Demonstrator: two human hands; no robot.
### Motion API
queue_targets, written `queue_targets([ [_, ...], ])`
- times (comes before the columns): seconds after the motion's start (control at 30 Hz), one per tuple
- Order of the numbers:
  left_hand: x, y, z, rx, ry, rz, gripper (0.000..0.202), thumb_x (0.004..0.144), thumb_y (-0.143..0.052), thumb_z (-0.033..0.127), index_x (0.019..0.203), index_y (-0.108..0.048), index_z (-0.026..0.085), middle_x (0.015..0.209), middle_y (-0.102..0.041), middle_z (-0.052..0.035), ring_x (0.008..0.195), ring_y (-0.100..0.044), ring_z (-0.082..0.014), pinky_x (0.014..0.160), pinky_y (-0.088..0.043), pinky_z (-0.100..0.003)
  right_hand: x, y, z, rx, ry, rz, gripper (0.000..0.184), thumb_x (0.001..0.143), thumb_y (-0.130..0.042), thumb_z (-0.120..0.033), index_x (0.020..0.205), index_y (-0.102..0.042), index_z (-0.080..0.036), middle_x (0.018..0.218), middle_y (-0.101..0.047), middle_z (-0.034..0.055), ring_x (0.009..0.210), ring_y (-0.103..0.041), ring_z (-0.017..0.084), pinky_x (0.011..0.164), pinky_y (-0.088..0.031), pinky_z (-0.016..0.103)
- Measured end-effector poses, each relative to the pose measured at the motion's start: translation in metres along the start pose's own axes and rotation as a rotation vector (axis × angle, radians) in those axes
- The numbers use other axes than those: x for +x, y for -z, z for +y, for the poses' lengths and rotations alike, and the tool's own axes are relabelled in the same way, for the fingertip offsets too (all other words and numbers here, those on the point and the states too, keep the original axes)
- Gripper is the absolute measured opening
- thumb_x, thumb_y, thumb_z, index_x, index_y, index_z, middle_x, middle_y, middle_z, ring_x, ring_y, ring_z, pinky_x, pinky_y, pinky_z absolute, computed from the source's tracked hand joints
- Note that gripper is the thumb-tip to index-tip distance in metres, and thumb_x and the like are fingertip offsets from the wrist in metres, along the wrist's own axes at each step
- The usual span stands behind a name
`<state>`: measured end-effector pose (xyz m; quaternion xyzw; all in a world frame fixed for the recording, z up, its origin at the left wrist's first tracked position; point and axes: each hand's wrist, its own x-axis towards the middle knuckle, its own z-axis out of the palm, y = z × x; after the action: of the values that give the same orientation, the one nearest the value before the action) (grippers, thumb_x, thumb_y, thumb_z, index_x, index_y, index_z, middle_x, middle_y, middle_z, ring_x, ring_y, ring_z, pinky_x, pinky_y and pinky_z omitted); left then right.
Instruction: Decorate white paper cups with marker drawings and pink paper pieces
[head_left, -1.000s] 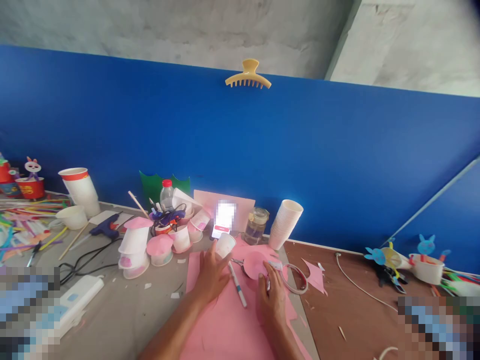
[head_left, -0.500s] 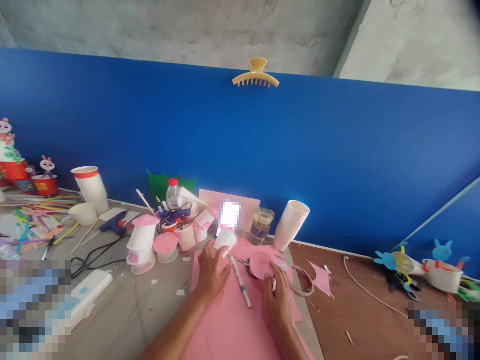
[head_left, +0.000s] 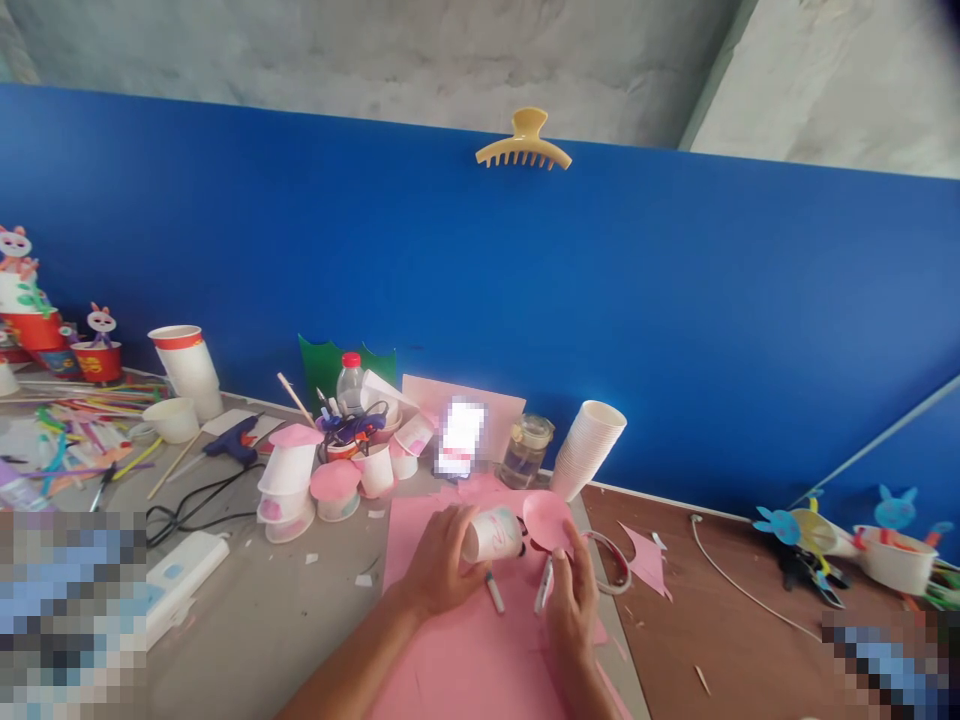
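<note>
My left hand (head_left: 442, 565) is wrapped round a white paper cup (head_left: 493, 535) with pink marks on its side, held tipped sideways above a pink paper sheet (head_left: 465, 660). In my right hand (head_left: 574, 595) a round pink paper disc (head_left: 546, 518) is pinched at its right edge, close to the cup's end. A white marker (head_left: 544, 585) sits beside my right thumb; whether the hand grips it too I cannot tell. Below the cup lies another marker (head_left: 495, 592), its upper part hidden. Something dark, mostly covered, shows between cup and disc.
Behind stand a lit phone (head_left: 460, 437), a lidded glass jar (head_left: 526, 450) and a leaning stack of paper cups (head_left: 589, 450). A tape ring (head_left: 619, 575) lies at right. Pink-topped cups (head_left: 287, 465), a glue gun (head_left: 232, 440) and a power strip (head_left: 184, 580) are at left.
My left hand has brought the cup down and right, towards the disc, turning it sideways so its pink marks show. My right hand has lifted the disc slightly and shifted right.
</note>
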<state>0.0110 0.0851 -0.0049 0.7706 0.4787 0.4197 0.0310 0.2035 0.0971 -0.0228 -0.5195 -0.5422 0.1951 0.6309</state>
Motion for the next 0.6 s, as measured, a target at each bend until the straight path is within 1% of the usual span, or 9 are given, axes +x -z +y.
queue_targets([
  [0.07, -0.001, -0.002, 0.004, -0.064, -0.016, -0.024, 0.067, 0.077, -0.06, 0.028, 0.135, -0.028, 0.019, 0.118, -0.054, -0.0154, 0.1, -0.055, -0.0293, 0.086, -0.045, -0.045, -0.003, -0.003, 0.0, 0.025, -0.048, -0.023, 0.048, 0.089, -0.043, -0.043, 0.127, -0.052, -0.016, 0.13, -0.054, 0.0148, 0.122, -0.046, 0.03, 0.094, -0.041, 0.044],
  [0.1, -0.002, -0.002, 0.006, -0.098, -0.022, -0.02, 0.067, 0.077, -0.06, 0.031, 0.135, -0.028, 0.018, 0.118, -0.055, -0.0158, 0.101, -0.055, -0.03, 0.086, -0.045, -0.046, -0.005, -0.005, 0.0, 0.037, -0.069, -0.04, 0.049, 0.087, -0.045, -0.044, 0.127, -0.053, -0.016, 0.129, -0.055, 0.0149, 0.117, -0.05, 0.03, 0.09, -0.043, 0.043],
  [0.17, -0.003, -0.004, 0.01, -0.168, -0.008, 0.012, 0.065, 0.079, -0.059, 0.035, 0.134, -0.03, 0.017, 0.118, -0.055, -0.0167, 0.103, -0.055, -0.0315, 0.088, -0.045, -0.048, -0.008, -0.009, -0.003, 0.047, -0.109, -0.096, 0.05, 0.085, -0.048, -0.043, 0.126, -0.053, -0.015, 0.114, -0.062, 0.0145, 0.093, -0.06, 0.025, 0.078, -0.049, 0.038],
  [0.2, -0.003, -0.004, 0.012, -0.205, 0.013, 0.033, 0.064, 0.079, -0.058, 0.038, 0.133, -0.031, 0.017, 0.118, -0.055, -0.0165, 0.104, -0.055, -0.0317, 0.089, -0.044, -0.048, -0.01, -0.011, -0.005, 0.052, -0.131, -0.132, 0.05, 0.085, -0.048, -0.042, 0.127, -0.052, -0.014, 0.101, -0.065, 0.0123, 0.078, -0.061, 0.022, 0.069, -0.049, 0.036],
  [0.27, -0.004, -0.006, 0.016, -0.276, 0.062, 0.051, 0.062, 0.08, -0.057, 0.04, 0.132, -0.032, 0.018, 0.117, -0.055, -0.0155, 0.105, -0.055, -0.0309, 0.091, -0.044, -0.049, -0.012, -0.013, -0.009, 0.073, -0.171, -0.194, 0.051, 0.084, -0.049, -0.04, 0.128, -0.05, -0.013, 0.075, -0.062, 0.0046, 0.057, -0.053, 0.016, 0.055, -0.047, 0.03],
  [0.33, -0.005, -0.007, 0.019, -0.344, 0.097, 0.044, 0.061, 0.08, -0.057, 0.041, 0.131, -0.032, 0.019, 0.12, -0.054, -0.0154, 0.108, -0.054, -0.03, 0.093, -0.043, -0.05, -0.013, -0.013, -0.013, 0.102, -0.196, -0.224, 0.052, 0.084, -0.049, -0.038, 0.129, -0.049, -0.012, 0.065, -0.057, 0.0, 0.051, -0.048, 0.014, 0.049, -0.044, 0.028],
  [0.43, -0.006, -0.01, 0.022, -0.434, 0.12, -0.006, 0.067, 0.079, -0.061, 0.038, 0.134, -0.029, 0.018, 0.127, -0.05, -0.0169, 0.117, -0.05, -0.0304, 0.099, -0.04, -0.05, -0.012, -0.012, -0.015, 0.07, -0.182, -0.192, 0.05, 0.083, -0.05, -0.038, 0.127, -0.051, -0.013, 0.073, -0.062, 0.0034, 0.056, -0.052, 0.016, 0.053, -0.045, 0.029],
  [0.5, -0.007, -0.011, 0.023, -0.472, 0.134, -0.073, 0.071, 0.077, -0.064, 0.036, 0.135, -0.029, 0.018, 0.13, -0.049, -0.0171, 0.121, -0.047, -0.0312, 0.102, -0.037, -0.051, -0.011, -0.01, -0.015, -0.004, -0.139, -0.143, 0.049, 0.081, -0.05, -0.038, 0.124, -0.055, -0.014, 0.092, -0.066, 0.0096, 0.072, -0.059, 0.021, 0.063, -0.049, 0.033],
  [0.6, -0.006, -0.011, 0.026, -0.533, 0.204, -0.144, 0.07, 0.077, -0.065, 0.033, 0.136, -0.03, 0.018, 0.131, -0.049, -0.0172, 0.122, -0.047, -0.0314, 0.103, -0.037, -0.051, -0.009, -0.008, -0.015, -0.071, -0.088, -0.102, 0.047, 0.082, -0.05, -0.039, 0.121, -0.056, -0.014, 0.113, -0.062, 0.015, 0.097, -0.059, 0.027, 0.076, -0.049, 0.037],
])
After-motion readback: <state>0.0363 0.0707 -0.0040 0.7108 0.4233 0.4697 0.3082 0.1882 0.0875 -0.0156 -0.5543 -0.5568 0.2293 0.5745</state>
